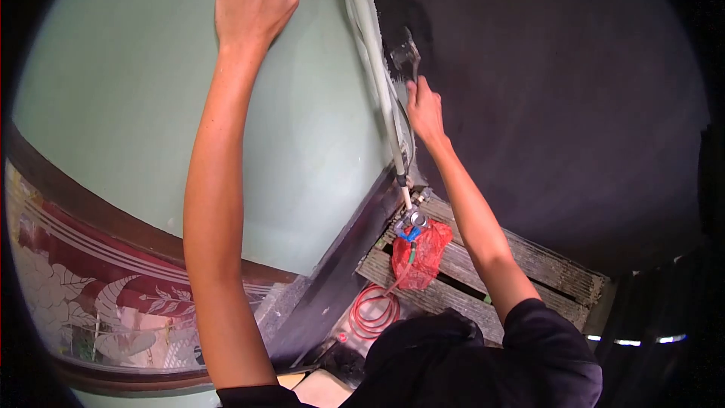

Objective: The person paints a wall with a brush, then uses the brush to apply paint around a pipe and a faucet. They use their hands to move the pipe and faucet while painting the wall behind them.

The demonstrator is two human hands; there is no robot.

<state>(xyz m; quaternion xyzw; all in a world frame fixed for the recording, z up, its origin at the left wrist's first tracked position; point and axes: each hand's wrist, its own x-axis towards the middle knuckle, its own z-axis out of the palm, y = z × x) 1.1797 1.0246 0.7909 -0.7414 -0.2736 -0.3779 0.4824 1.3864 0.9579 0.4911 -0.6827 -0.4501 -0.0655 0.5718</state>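
Observation:
My left hand lies flat against the pale green wall at the top, its fingers stretched out and partly cut off by the view's edge. My right hand is closed around the handle of what looks like a paintbrush, smeared with paint. The brush head touches or nearly touches the dark wall, just right of the corner. Darker, wet-looking patches show on the wall around it. White pipes run down the corner between both hands.
Below stands a slatted wooden bench, with a red plastic bag and a blue-handled tap by the pipe's foot. A coiled red hose lies lower. A patterned window is at left.

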